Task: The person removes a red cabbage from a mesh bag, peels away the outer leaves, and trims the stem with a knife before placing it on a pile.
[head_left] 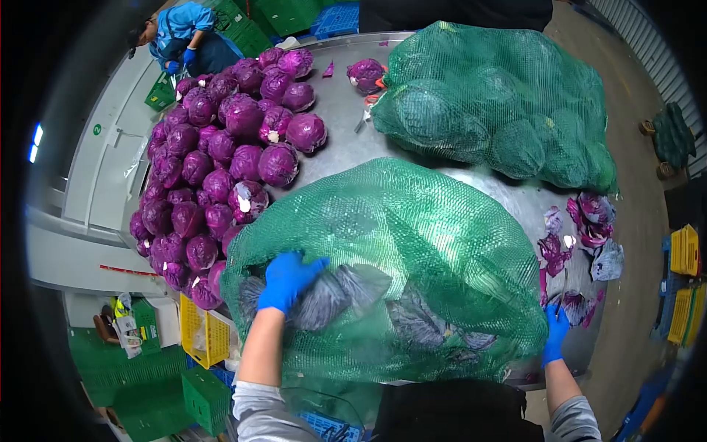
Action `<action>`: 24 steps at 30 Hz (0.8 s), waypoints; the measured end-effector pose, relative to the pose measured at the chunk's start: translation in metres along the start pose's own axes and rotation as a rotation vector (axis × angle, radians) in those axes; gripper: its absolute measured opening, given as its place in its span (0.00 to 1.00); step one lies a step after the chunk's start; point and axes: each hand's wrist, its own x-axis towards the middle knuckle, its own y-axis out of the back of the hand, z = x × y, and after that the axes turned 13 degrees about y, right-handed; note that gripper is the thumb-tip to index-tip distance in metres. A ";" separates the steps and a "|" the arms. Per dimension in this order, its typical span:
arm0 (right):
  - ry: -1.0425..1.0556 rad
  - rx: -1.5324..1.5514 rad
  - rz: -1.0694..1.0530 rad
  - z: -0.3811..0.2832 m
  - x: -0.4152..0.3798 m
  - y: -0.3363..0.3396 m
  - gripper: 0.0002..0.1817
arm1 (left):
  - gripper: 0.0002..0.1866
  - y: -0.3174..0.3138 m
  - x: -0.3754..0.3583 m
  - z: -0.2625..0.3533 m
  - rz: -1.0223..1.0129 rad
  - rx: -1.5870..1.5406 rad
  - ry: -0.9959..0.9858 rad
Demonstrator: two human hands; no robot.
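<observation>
I see a big green mesh sack (412, 243) lying on the metal surface (346, 140) right in front of me, bulging with red cabbages whose dark purple leaves show through the netting near its lower edge. A second mesh sack (501, 110) lies farther back on the same surface, also stuffed full, its contents showing only as round green-tinted shapes. To the left of both sacks, a loose pile of red cabbages (221, 162) covers that end of the surface, glossy purple, some with pale cut stems facing up. One single cabbage (366, 74) sits apart, just beside the far sack. Torn purple leaves (582, 236) lie scattered on the right edge of the surface.

My left hand (287, 280), in a blue glove, comes up from below with the forearm bare and the grey sleeve pushed back; its fingers are curled and pressed onto the near sack's mesh over a cabbage, gripping the netting. My right hand (556, 335), also blue-gloved, is at the sack's right end by the surface edge, fingers pointing up against the mesh; I cannot tell whether it is clenched on anything.

Yellow crates (202, 335) and green crates (206, 398) stand on the floor below left. Another person (184, 33) in blue bends over at the far left corner.
</observation>
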 end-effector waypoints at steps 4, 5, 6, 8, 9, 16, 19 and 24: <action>-0.003 0.037 0.015 -0.004 -0.002 -0.002 0.08 | 0.41 -0.022 -0.023 -0.036 0.047 -0.366 -0.067; -0.014 0.043 -0.002 0.003 -0.002 0.000 0.08 | 0.42 -0.024 -0.026 -0.047 0.072 -0.617 -0.105; -0.023 0.044 0.002 0.005 -0.001 0.000 0.08 | 0.45 -0.036 -0.016 -0.071 -0.051 -0.916 -0.086; 0.016 0.062 -0.011 0.009 -0.001 0.001 0.08 | 0.48 -0.051 -0.020 -0.087 -0.140 -1.017 -0.016; -0.006 -0.003 -0.029 0.026 0.002 0.005 0.08 | 0.50 -0.059 -0.022 -0.085 -0.119 -1.009 -0.051; 0.072 -0.116 -0.012 -0.002 -0.002 -0.004 0.12 | 0.44 -0.067 -0.042 -0.042 0.124 -0.643 -0.078; 0.057 -0.075 0.002 0.017 -0.001 -0.009 0.12 | 0.35 -0.088 -0.016 -0.022 0.053 -0.804 -0.129; -0.132 0.102 -0.099 0.005 -0.001 -0.004 0.09 | 0.28 -0.098 -0.005 -0.040 -0.391 -1.213 -0.180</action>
